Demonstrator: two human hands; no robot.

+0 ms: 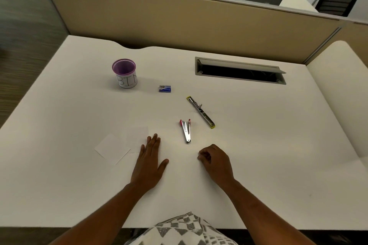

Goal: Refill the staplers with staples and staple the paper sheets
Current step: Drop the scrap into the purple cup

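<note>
A small red stapler (186,130) lies hinged partly apart in the middle of the white desk (258,145). Behind it and to the right, a yellow stapler (200,112) lies folded out flat in a long line. A blue staple box (164,88) sits farther back. Two white paper sheets (119,145) lie to the left. My left hand (149,162) rests flat, fingers together, its fingertips at the right edge of the sheets. My right hand (216,162) is curled loosely just below and right of the red stapler; whether it holds anything is hidden.
A purple-rimmed cup labelled BIN (125,73) stands at the back left. A cable slot with a raised lid (240,70) is cut into the desk at the back right. A beige partition (179,20) closes off the far edge.
</note>
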